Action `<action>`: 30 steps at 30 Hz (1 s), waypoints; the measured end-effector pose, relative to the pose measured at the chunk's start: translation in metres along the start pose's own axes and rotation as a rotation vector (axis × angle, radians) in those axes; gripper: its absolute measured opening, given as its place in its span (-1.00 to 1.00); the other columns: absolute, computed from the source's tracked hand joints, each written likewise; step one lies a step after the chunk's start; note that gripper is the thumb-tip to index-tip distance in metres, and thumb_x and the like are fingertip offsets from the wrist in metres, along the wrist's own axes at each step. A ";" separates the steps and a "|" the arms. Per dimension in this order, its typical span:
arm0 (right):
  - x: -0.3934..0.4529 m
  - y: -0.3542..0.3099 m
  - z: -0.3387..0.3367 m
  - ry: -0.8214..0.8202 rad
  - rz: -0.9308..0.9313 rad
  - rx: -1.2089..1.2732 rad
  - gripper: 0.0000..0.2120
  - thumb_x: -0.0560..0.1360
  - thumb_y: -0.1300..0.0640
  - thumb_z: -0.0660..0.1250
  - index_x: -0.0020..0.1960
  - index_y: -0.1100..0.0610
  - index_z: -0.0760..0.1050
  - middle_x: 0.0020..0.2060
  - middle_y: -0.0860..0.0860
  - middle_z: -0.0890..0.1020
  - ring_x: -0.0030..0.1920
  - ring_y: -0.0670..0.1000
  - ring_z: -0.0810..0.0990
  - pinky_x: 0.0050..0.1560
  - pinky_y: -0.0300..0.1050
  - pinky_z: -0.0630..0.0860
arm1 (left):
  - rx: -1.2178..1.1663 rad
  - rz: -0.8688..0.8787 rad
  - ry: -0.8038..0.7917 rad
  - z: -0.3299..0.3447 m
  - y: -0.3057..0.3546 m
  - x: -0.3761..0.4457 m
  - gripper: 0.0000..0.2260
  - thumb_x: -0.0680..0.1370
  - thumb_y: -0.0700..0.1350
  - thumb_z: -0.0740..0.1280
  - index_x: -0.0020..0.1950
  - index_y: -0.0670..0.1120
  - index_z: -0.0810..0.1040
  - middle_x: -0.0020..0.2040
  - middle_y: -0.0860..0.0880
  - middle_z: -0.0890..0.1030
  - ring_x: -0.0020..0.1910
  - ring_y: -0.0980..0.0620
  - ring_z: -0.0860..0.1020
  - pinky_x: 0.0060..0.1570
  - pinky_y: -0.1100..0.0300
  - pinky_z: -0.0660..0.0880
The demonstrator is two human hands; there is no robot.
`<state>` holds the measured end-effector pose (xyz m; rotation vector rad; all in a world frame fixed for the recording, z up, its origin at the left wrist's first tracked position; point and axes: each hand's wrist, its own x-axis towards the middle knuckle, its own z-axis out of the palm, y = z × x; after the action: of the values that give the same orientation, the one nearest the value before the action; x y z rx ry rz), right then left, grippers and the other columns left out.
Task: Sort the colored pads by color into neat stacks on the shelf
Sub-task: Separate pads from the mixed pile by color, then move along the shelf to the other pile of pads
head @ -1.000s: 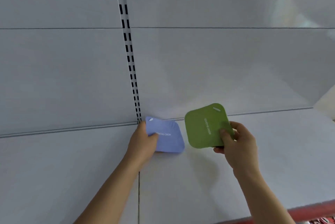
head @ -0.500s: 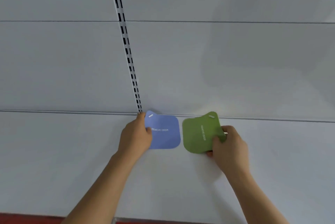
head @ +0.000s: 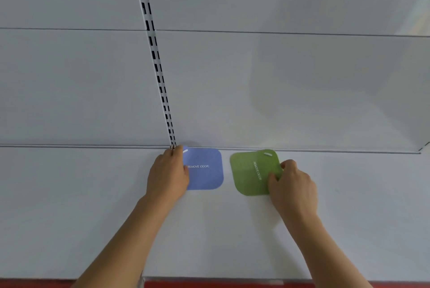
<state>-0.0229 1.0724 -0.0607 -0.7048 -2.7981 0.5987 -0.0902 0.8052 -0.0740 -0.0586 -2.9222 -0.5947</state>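
Observation:
A blue pad (head: pixel 206 172) printed "REMOVE ODOR" lies flat on the white shelf (head: pixel 93 206), against the back wall. My left hand (head: pixel 168 174) rests on its left edge and covers that side, thumb on top. A green pad (head: pixel 252 172) with the same print lies just to the right, a narrow gap between the two. My right hand (head: pixel 292 186) pinches the green pad's right edge, thumb on top and fingers curled behind. The green pad sits slightly turned, its near corner toward me.
A slotted metal upright (head: pixel 154 54) runs down the white back panel and meets the shelf at my left hand. The shelf's red front edge (head: pixel 209 284) runs along the bottom. A side wall closes the shelf at the far right (head: pixel 421 138).
The green pad has come down from a raised, tilted hold to lie on the shelf beside the blue pad. The blue pad has flattened against the back wall. The view has shifted left.

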 end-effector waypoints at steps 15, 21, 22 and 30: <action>-0.012 0.008 -0.002 0.096 -0.135 -0.136 -0.66 0.55 -0.08 0.31 0.21 0.10 0.55 0.13 0.07 0.57 0.19 0.17 0.48 0.00 0.04 0.54 | 0.228 0.069 0.044 -0.008 -0.002 -0.030 -0.58 0.54 -0.02 0.43 0.38 -0.08 0.59 0.04 -0.10 0.62 0.06 -0.23 0.58 0.00 -0.09 0.57; -0.046 -0.026 0.016 0.087 -0.445 -0.065 -0.57 0.54 -0.11 0.36 0.25 0.18 0.58 0.26 0.18 0.59 0.37 0.28 0.46 0.23 0.20 0.54 | 0.317 0.053 0.066 -0.024 -0.023 -0.063 -0.60 0.53 0.03 0.47 0.27 -0.18 0.64 0.25 -0.21 0.64 0.30 -0.33 0.57 0.26 -0.23 0.54; -0.054 -0.033 0.018 0.067 -0.498 -0.059 -0.54 0.56 -0.15 0.31 0.27 0.18 0.56 0.29 0.18 0.57 0.41 0.29 0.44 0.28 0.22 0.51 | 0.326 0.040 0.067 -0.030 -0.029 -0.068 -0.58 0.54 0.04 0.47 0.30 -0.18 0.63 0.30 -0.22 0.63 0.35 -0.34 0.55 0.31 -0.27 0.51; -0.131 -0.106 0.034 -0.034 -0.720 -0.117 -0.34 0.61 -0.35 0.04 0.41 0.11 0.50 0.44 0.14 0.49 0.53 0.22 0.34 0.45 0.18 0.40 | 0.318 -0.025 0.102 -0.097 -0.094 -0.113 -0.43 0.70 0.20 0.14 0.62 -0.10 0.36 0.63 -0.15 0.35 0.65 -0.21 0.22 0.62 -0.19 0.14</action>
<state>0.0379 0.9113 -0.0569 0.3144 -2.8427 0.3029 0.0290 0.6799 -0.0405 0.0456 -2.8807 -0.1269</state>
